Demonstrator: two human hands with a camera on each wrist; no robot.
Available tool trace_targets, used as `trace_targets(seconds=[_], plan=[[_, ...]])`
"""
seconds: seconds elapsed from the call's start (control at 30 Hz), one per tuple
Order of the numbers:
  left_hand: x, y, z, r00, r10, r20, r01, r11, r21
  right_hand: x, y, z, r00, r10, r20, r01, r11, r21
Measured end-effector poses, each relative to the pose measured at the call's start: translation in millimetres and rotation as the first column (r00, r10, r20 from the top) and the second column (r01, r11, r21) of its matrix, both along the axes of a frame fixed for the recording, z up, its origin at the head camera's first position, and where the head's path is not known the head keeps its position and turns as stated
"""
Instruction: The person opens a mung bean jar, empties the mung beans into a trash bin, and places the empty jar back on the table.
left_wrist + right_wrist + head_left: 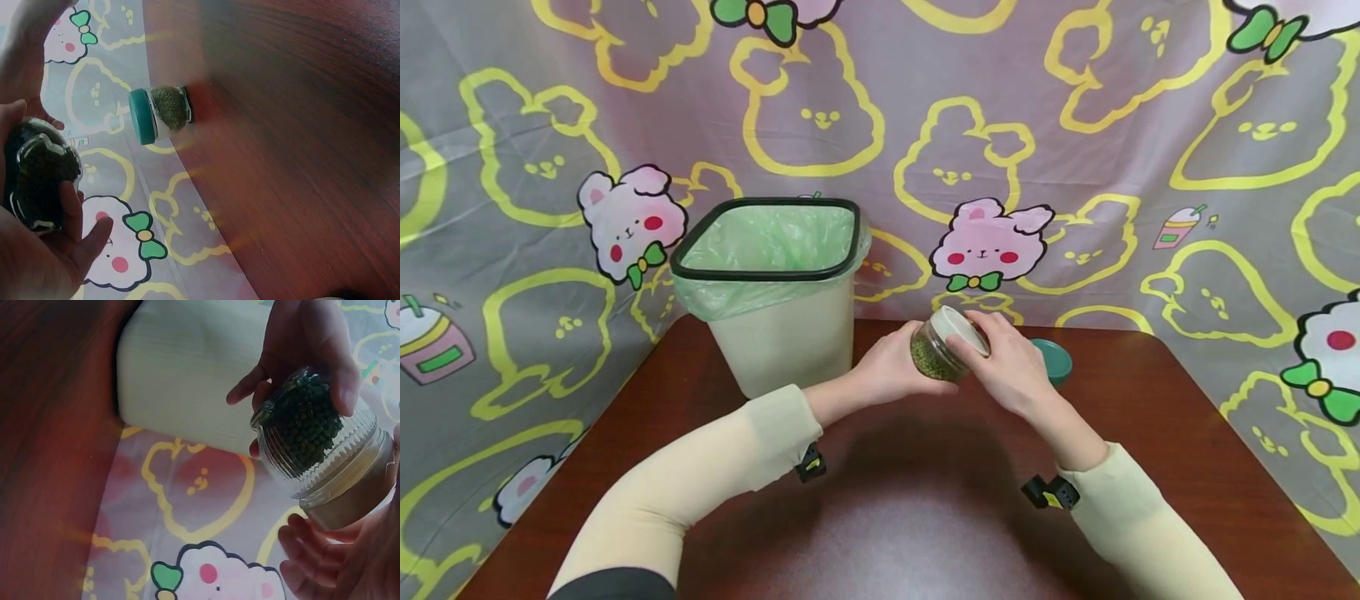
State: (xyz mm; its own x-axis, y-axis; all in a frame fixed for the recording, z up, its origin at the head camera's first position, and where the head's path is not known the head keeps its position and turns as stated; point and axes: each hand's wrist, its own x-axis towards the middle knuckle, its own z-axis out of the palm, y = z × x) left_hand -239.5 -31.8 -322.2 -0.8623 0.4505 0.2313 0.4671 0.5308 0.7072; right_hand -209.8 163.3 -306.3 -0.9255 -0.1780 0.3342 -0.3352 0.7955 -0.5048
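Above the table, my left hand (883,367) grips a clear ribbed glass jar (929,357) partly filled with small green beans (306,425). The jar is tilted, its white lid (951,323) pointing up and to the right. My right hand (1013,362) holds the lid, thumb on the near side and fingers round the far side. Behind the right hand, a second jar of green beans (167,109) with a teal lid (1051,361) stands on the table. Most of that jar is hidden in the head view.
A cream bin (782,333) with a black rim and a green plastic liner (760,242) stands at the back left of the brown table (910,517). Patterned cloth (880,108) hangs close behind the table and along both sides.
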Motion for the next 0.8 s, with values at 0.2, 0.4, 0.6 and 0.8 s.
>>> trace_targets(seconds=[0.2,0.4,0.6,0.8], plan=[[0.6,-1.5,-0.8,1.0,-0.013,0.006,0.013,1.0,-0.001,-1.6,-0.8,3.1,1.0,0.0,0.018,-0.001,1.0,0.031],[-1.2,-5.9,-2.4,0.997,-0.071,0.025,0.071,0.997,0.009,-4.2,2.0,1.5,0.997,0.07,0.028,-0.07,0.997,-0.013],[-5.4,-8.3,-1.9,0.989,-0.141,0.034,0.14,0.989,0.042,-3.8,5.8,1.6,0.992,0.124,0.027,-0.123,0.991,-0.054],[-7.8,-10.5,-2.5,0.983,-0.181,0.02,0.18,0.983,0.039,-2.7,8.7,0.9,0.983,0.18,0.018,-0.179,0.983,-0.049]])
